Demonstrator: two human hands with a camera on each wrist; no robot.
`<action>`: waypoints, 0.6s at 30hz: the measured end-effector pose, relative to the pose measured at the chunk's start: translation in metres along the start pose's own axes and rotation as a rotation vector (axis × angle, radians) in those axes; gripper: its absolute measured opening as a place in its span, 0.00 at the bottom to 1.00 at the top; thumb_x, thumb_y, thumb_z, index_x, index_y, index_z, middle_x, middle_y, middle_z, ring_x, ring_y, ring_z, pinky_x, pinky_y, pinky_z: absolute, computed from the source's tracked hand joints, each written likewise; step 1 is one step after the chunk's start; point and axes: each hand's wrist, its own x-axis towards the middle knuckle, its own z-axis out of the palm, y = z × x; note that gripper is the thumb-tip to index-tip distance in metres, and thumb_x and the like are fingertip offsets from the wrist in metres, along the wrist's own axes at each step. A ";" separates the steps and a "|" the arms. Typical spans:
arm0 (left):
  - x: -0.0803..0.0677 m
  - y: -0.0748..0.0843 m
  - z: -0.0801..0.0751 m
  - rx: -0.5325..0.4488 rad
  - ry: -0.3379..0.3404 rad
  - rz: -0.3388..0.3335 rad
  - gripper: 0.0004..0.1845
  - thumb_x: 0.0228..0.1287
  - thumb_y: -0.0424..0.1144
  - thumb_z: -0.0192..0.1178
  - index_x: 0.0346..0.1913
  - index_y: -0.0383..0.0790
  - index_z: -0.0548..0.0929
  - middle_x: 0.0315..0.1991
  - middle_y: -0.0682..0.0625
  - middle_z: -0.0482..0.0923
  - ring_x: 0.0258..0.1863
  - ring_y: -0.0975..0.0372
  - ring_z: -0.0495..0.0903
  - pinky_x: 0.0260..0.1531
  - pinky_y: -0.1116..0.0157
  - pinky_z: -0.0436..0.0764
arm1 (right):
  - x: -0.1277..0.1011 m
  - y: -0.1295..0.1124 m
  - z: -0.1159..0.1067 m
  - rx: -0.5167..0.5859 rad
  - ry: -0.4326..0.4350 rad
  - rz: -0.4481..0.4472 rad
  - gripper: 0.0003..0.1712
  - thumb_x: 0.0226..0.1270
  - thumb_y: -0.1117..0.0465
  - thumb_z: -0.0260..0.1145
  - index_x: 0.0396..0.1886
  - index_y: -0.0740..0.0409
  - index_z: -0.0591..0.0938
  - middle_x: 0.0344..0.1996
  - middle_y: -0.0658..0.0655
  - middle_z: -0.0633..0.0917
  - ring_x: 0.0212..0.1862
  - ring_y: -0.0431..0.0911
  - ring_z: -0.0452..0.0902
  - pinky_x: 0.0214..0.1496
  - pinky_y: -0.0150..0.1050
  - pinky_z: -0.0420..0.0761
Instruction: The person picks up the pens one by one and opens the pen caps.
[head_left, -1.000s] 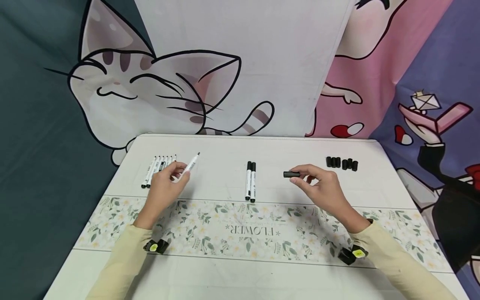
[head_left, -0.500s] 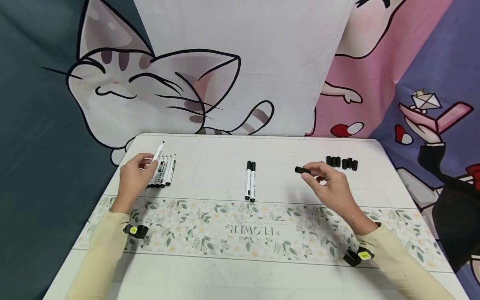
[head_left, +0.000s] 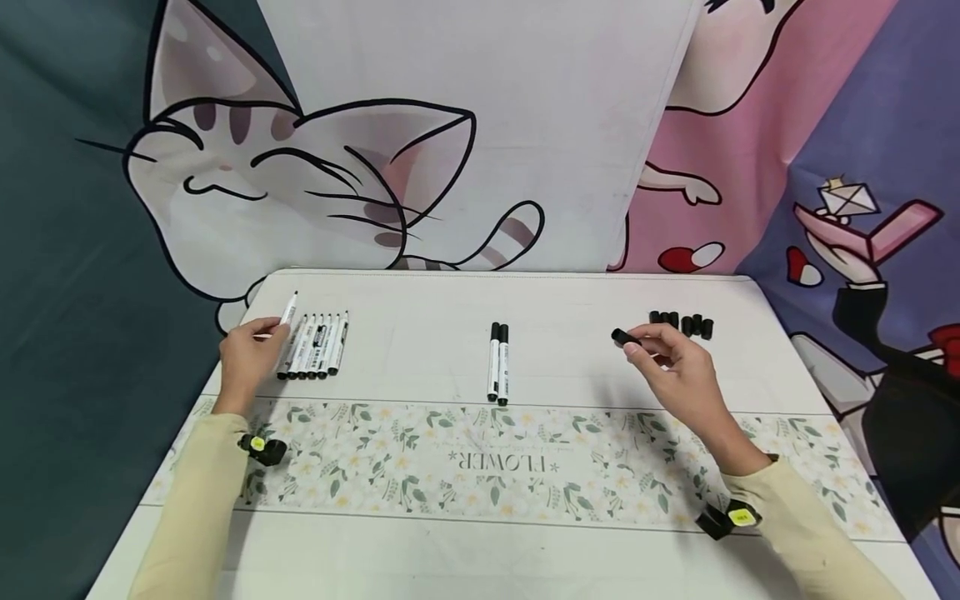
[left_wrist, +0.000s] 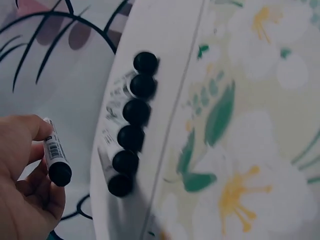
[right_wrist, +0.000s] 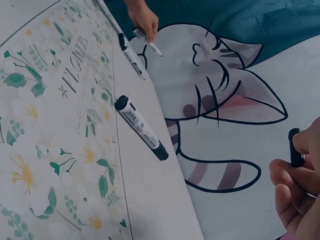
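Note:
My left hand (head_left: pixel 243 358) pinches a white marker without a cap (head_left: pixel 288 310), tip pointing up and away, at the left end of a row of uncapped markers (head_left: pixel 318 346). The held marker's black base end (left_wrist: pixel 60 174) faces the left wrist camera, apart from the row's black ends (left_wrist: pixel 135 112). Between thumb and fingers of my right hand (head_left: pixel 682 371) is a black marker cap (head_left: pixel 622 337), above the table at the right. Just beyond that hand, several black caps (head_left: pixel 686 326) lie side by side on the table.
Two capped markers (head_left: pixel 498 362) lie parallel mid-table. A floral strip (head_left: pixel 420 462) crosses the white table (head_left: pixel 420 550) in front of them. A cartoon cat curtain (head_left: pixel 450 192) hangs behind the table's far edge.
My left hand has carried the marker leftward across the row to its left end, lowering it toward the table. My right hand has moved right with the cap, toward the other caps.

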 end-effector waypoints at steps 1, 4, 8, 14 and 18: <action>0.001 -0.003 0.000 0.003 -0.012 -0.010 0.26 0.77 0.50 0.54 0.64 0.34 0.81 0.53 0.35 0.82 0.50 0.45 0.80 0.37 0.60 0.75 | 0.000 0.000 -0.001 0.018 -0.010 0.010 0.11 0.73 0.67 0.66 0.53 0.61 0.83 0.40 0.49 0.91 0.39 0.31 0.82 0.39 0.24 0.78; 0.002 -0.014 0.001 0.020 -0.050 -0.033 0.26 0.78 0.50 0.53 0.65 0.33 0.80 0.54 0.34 0.81 0.52 0.43 0.79 0.39 0.58 0.76 | 0.001 0.001 -0.005 0.087 -0.034 0.060 0.10 0.77 0.65 0.62 0.53 0.64 0.81 0.43 0.51 0.91 0.38 0.34 0.85 0.37 0.27 0.80; 0.001 -0.024 0.003 0.026 -0.067 -0.054 0.26 0.78 0.49 0.53 0.64 0.31 0.80 0.53 0.33 0.81 0.51 0.43 0.79 0.41 0.54 0.77 | 0.002 0.000 -0.011 0.165 -0.039 0.135 0.12 0.80 0.61 0.59 0.54 0.66 0.78 0.43 0.47 0.91 0.37 0.39 0.86 0.35 0.31 0.81; 0.002 -0.031 0.006 0.019 -0.079 -0.066 0.26 0.78 0.48 0.53 0.63 0.28 0.80 0.53 0.31 0.81 0.49 0.42 0.80 0.41 0.52 0.79 | 0.001 0.004 -0.019 0.155 -0.026 0.164 0.13 0.81 0.59 0.58 0.54 0.64 0.77 0.43 0.43 0.91 0.38 0.39 0.86 0.36 0.31 0.80; 0.004 -0.033 0.008 0.033 -0.084 -0.073 0.26 0.78 0.48 0.53 0.62 0.28 0.81 0.51 0.32 0.81 0.47 0.43 0.80 0.39 0.56 0.77 | 0.001 0.006 -0.024 0.145 -0.006 0.170 0.13 0.81 0.58 0.59 0.54 0.63 0.77 0.43 0.45 0.91 0.38 0.38 0.86 0.37 0.31 0.80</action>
